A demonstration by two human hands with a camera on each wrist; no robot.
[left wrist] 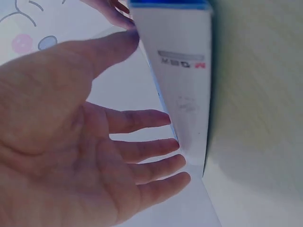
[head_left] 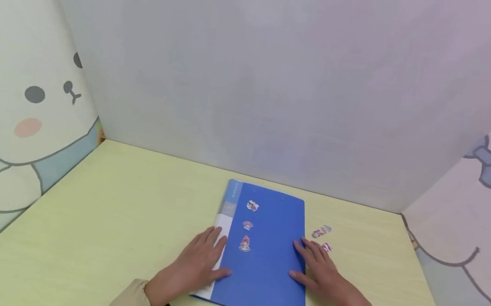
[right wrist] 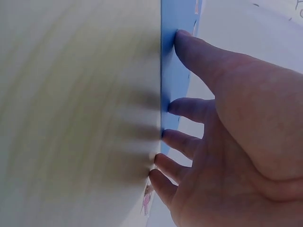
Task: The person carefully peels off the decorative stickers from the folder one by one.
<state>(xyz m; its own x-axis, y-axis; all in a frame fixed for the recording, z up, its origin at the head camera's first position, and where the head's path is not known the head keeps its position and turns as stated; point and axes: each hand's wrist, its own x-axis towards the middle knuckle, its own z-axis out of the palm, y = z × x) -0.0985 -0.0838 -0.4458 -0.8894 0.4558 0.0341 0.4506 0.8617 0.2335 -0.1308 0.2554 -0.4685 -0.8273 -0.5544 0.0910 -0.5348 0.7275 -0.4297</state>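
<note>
A blue folder [head_left: 266,269] lies closed on the table, its white label spine [left wrist: 182,90] toward the left. Three small cartoon stickers run down its cover near the spine, the lowest a pink-topped sticker [head_left: 245,244]. My left hand [head_left: 198,256] rests along the spine edge, fingers extended and thumb reaching onto the cover. On the opposite side my right hand [head_left: 324,274] touches the folder's right edge with spread, straight fingers. In the right wrist view, its fingertips [right wrist: 182,40] meet the blue edge. Neither hand grips anything.
Several loose stickers [head_left: 317,233] lie on the table just right of the folder, close to the right fingertips. The pale yellow table [head_left: 127,199] meets a plain light wall [head_left: 256,71] behind. Cartoon-printed panels [head_left: 29,135] stand at both sides.
</note>
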